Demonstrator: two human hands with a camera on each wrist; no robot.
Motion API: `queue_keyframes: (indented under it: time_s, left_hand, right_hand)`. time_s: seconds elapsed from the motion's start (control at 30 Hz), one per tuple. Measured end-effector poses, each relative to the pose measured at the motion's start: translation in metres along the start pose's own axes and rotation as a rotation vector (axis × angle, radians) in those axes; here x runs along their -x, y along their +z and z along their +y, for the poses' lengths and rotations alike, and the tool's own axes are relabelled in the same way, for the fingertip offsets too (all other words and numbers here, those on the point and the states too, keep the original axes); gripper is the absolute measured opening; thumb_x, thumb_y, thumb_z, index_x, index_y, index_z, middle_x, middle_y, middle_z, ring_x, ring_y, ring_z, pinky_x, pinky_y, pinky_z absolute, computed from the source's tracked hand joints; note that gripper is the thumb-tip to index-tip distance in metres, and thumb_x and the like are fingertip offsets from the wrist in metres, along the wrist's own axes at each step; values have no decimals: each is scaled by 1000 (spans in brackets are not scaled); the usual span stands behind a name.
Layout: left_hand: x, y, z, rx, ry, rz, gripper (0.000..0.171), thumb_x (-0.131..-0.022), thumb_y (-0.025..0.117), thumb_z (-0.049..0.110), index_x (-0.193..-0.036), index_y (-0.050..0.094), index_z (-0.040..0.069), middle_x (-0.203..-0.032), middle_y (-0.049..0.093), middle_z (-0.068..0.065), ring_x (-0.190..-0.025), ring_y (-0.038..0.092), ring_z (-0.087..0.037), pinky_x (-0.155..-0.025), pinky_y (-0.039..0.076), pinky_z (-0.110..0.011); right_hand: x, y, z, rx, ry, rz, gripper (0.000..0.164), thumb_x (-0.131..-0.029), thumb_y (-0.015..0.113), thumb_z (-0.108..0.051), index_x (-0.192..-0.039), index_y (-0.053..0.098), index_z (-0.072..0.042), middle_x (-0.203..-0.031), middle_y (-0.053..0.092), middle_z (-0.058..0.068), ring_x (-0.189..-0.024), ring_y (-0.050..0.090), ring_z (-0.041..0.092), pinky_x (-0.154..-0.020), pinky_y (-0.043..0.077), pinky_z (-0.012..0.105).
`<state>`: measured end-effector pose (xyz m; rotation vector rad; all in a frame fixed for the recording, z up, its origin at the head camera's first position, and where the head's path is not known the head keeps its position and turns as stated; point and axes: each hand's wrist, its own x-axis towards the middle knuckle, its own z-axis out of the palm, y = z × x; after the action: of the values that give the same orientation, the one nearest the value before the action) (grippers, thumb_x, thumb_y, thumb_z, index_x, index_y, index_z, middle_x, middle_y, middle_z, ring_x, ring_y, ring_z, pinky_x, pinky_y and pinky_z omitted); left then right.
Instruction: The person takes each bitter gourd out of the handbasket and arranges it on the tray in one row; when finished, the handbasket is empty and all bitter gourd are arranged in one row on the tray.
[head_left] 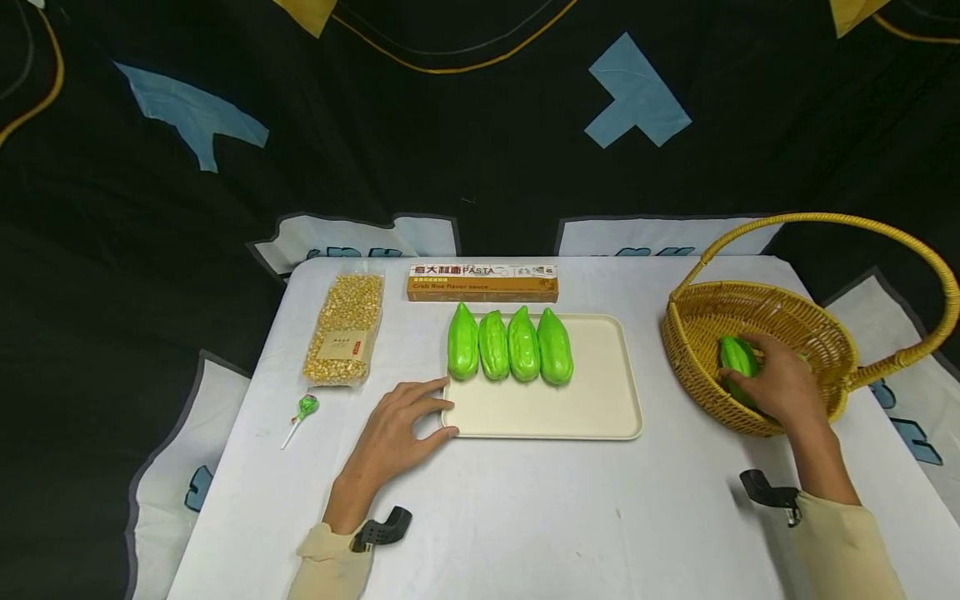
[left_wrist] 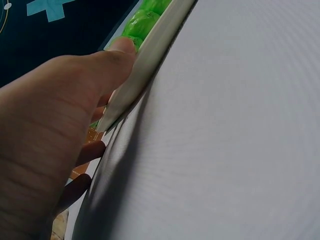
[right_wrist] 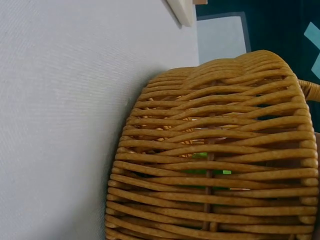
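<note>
R hand (head_left: 783,383) has a gourd (head_left: 737,357) in its grip inside basket (head_left: 692,379), at 3 o'clock from tray (head_left: 555,412); L hand (head_left: 397,425), fingers relaxed, touches tray edge approx. 8-9 o'clock. Gourd's prob. slick, so weak hold may drop it; lifting too low might snag & tip basket.

Four green gourds (head_left: 523,348) lined on tray (head_left: 540,412); another gourd (head_left: 737,358) in wicker basket (head_left: 692,385).

The right hand (head_left: 780,379) hides part of 1 green fruit (head_left: 737,358) it holds. Past the left hand (head_left: 401,423), the corn bag's (head_left: 351,304) small words are too tiny to read.
</note>
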<state>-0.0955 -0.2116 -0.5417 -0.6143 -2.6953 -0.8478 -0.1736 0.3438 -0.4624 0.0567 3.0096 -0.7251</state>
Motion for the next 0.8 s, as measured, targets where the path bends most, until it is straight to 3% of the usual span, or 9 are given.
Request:
queue_keyframes:
  time_s: [0.5,0.63,0.8]
  left_hand:
    - [-1,-1,4,-19,-12,-8,39,-88,90,43,-118,82,19,-153,63,2,-132,61,-24,-108,51,-50]
    - [-1,-2,4,-35,-5,-1,39,-88,90,43,-118,82,19,-153,64,2,-132,61,-25,-108,51,-51]
    - [0,-3,5,-46,6,6,40,-88,90,43,-118,82,19,-152,64,1,-132,61,-26,-108,51,-52]
  right_hand:
    - [0,5,-2,75,5,-12,69,-96,79,-26,-149,50,8,-128,59,38,-99,60,48,-74,51,56]
    - [0,6,-2,41,6,41,69,-96,77,-21,-153,48,6,-131,57,39,-101,59,49,-73,51,55]
    - [5,4,-4,-51,13,155,71,-98,74,-18,-159,44,4,-143,50,41,-116,52,55,-84,50,68]
